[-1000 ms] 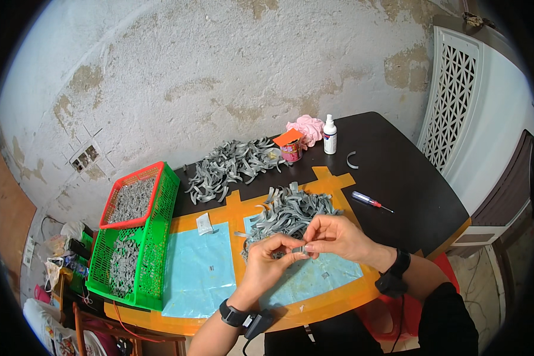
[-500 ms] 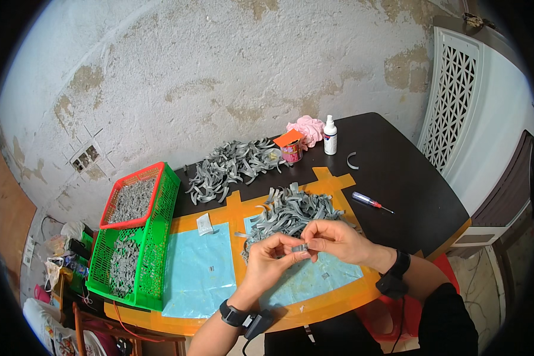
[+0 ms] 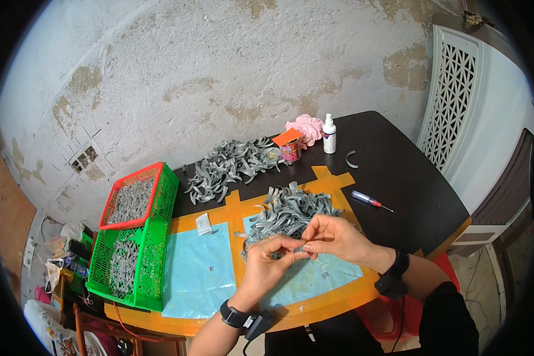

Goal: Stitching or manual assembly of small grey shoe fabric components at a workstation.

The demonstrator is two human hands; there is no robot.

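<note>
My left hand (image 3: 268, 261) and my right hand (image 3: 343, 242) meet over the blue sheet (image 3: 332, 276), fingertips pinched together around a small grey piece (image 3: 300, 249). Fingers cover most of it, so its full shape is hidden. Right behind my hands rises a heap of curved grey strips (image 3: 293, 207), soft-looking and tangled. One tiny grey piece (image 3: 308, 275) lies on the sheet beneath my hands. Another tiny piece (image 3: 210, 269) rests on the second blue sheet (image 3: 199, 285) to the left.
A red basket (image 3: 157, 184) sits on a green basket (image 3: 142, 291) at left, both holding small grey pieces. Farther back are more grey strips (image 3: 228, 166), a tin (image 3: 291, 151), a pink cloth (image 3: 307, 127) and a spray bottle (image 3: 329, 136). A screwdriver (image 3: 368, 200) lies right.
My fingertips have shifted slightly around the small grey piece, which shows less now. Both hands stay in nearly the same place.
</note>
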